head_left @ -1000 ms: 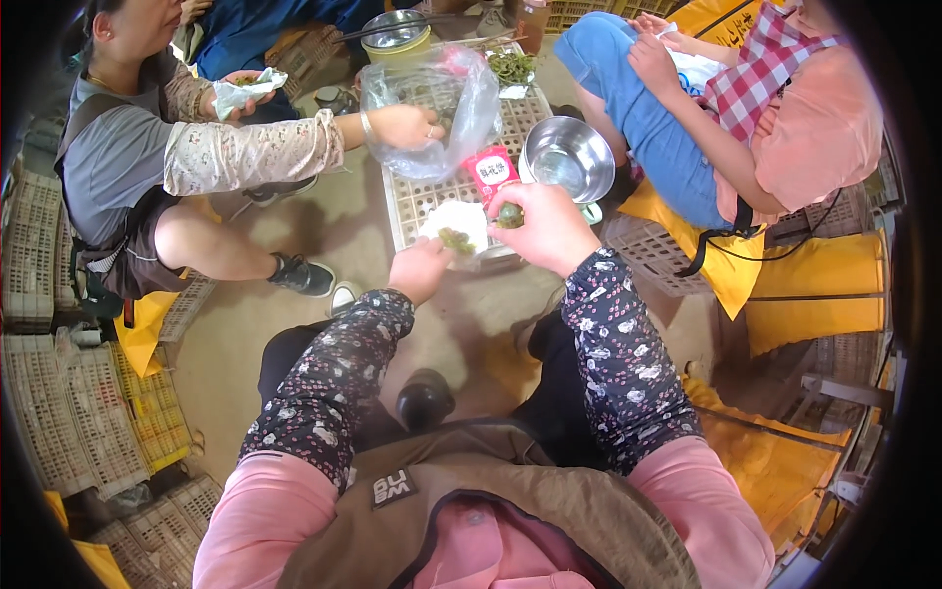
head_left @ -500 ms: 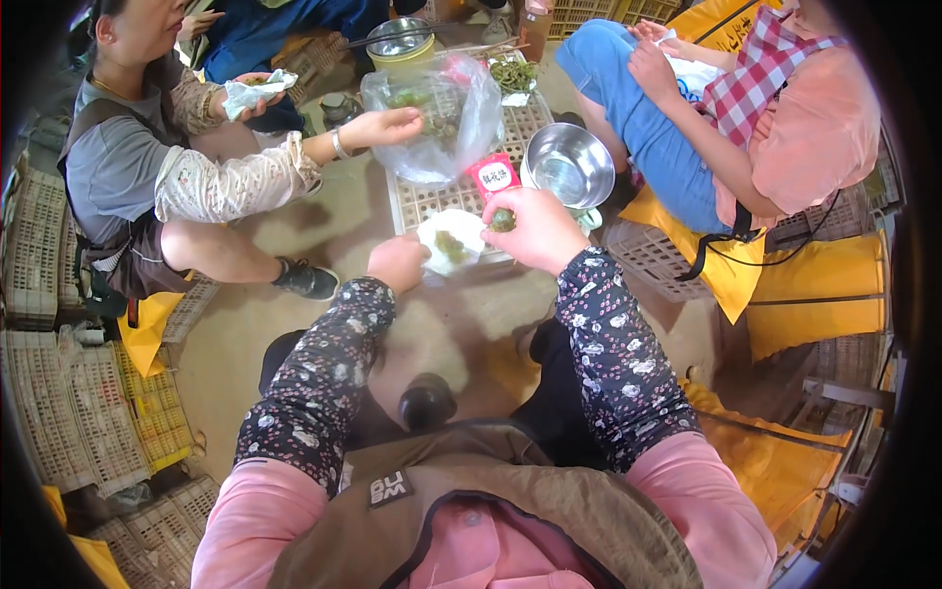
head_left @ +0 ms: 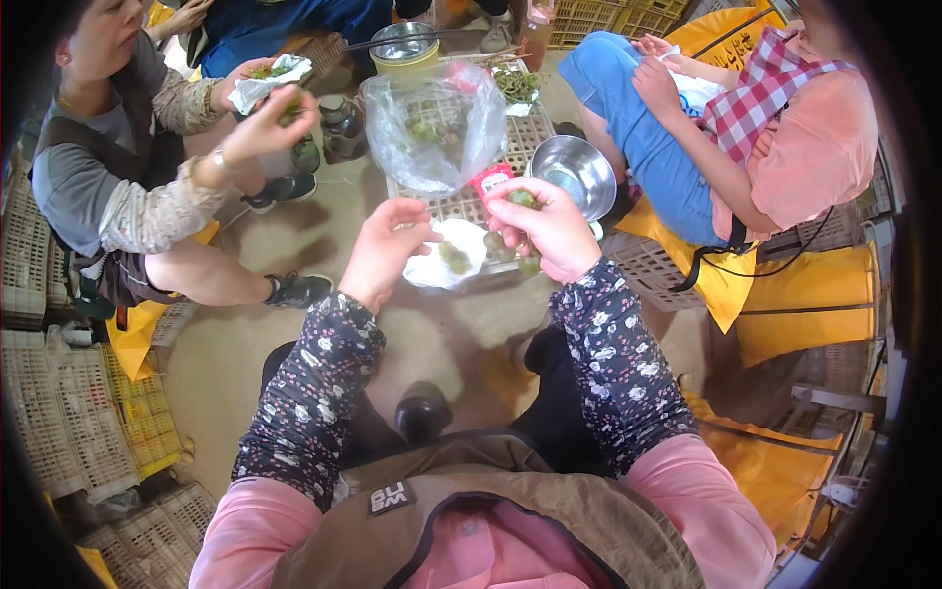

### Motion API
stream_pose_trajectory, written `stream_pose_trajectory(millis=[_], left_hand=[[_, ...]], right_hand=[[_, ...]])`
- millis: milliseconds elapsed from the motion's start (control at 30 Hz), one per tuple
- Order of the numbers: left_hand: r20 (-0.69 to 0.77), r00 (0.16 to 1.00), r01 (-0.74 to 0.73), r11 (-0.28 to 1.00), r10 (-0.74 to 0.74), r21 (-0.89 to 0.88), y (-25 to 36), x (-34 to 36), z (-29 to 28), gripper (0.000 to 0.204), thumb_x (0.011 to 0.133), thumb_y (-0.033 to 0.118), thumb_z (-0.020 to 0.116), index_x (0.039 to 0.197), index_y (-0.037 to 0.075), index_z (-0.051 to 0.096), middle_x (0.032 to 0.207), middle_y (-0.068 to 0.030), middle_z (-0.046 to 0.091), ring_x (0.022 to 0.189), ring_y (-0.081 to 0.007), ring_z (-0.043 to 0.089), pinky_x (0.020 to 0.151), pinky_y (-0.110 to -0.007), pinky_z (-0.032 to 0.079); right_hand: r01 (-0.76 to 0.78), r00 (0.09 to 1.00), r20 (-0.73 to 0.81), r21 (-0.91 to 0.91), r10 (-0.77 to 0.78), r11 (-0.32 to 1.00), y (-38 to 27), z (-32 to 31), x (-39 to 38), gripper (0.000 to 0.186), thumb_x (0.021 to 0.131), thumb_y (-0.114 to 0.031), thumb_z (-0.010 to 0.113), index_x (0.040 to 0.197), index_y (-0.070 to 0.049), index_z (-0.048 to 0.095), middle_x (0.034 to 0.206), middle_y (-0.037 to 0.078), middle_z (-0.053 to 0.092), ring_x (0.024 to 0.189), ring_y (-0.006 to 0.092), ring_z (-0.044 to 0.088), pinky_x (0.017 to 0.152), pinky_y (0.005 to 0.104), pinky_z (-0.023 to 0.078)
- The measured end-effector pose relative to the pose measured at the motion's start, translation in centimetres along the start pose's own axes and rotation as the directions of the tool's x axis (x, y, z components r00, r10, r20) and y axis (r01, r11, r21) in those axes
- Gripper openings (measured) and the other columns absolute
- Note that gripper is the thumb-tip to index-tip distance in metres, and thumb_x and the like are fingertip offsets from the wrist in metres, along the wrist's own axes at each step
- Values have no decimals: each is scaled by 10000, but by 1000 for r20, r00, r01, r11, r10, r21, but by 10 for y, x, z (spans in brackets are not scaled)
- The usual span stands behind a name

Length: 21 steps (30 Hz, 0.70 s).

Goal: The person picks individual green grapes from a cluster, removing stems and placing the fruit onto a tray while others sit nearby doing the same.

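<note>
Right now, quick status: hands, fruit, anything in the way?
Left hand loosely open, nothing visible in it, by white paper. Right hand gripping green fruit. Red packet and clear plastic bag just beyond; nothing seen blocking.

Right grip point(head_left: 555, 232) holding green fruit point(head_left: 523, 198), left grip point(head_left: 386, 247) near white paper point(head_left: 429, 270), clear plastic bag point(head_left: 407, 157), steel bowl point(head_left: 595, 188)

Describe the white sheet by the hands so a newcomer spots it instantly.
Find the pale perforated crate in the picture's upper middle. At its near edge, between the left hand and right hand, the white sheet carries greenish pieces. Unlike the clear bag and red packet beyond, it is opaque white.
</note>
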<state>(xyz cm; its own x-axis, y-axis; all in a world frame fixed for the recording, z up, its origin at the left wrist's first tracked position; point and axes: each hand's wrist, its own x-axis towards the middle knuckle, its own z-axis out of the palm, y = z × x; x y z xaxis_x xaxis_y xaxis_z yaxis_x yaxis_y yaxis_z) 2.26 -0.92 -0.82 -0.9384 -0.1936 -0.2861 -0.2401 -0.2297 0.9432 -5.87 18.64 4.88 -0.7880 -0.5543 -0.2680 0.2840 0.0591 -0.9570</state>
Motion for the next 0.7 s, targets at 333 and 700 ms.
stream_pose_trajectory(millis=[333,700], left_hand=[[99,994,-15,948,49,-318,12,10,-11,264,819,29,614,1071,-18,551,959,-96,621,881,-202,619,762,-269,501],[201,980,84,912,-2,-401,16,11,-11,256,868,96,571,1102,-6,548,978,-107,620,877,-158,603,762,-260,490]], right_hand=[[-169,985,105,420,137,892,5,0,15,164,843,-176,583,968,-71,591,733,-7,534,592,60,464,472,172,346],[-199,978,163,509,133,837,6,3,17,121,824,-155,605,922,-89,580,727,-9,541,586,72,476,485,186,345]])
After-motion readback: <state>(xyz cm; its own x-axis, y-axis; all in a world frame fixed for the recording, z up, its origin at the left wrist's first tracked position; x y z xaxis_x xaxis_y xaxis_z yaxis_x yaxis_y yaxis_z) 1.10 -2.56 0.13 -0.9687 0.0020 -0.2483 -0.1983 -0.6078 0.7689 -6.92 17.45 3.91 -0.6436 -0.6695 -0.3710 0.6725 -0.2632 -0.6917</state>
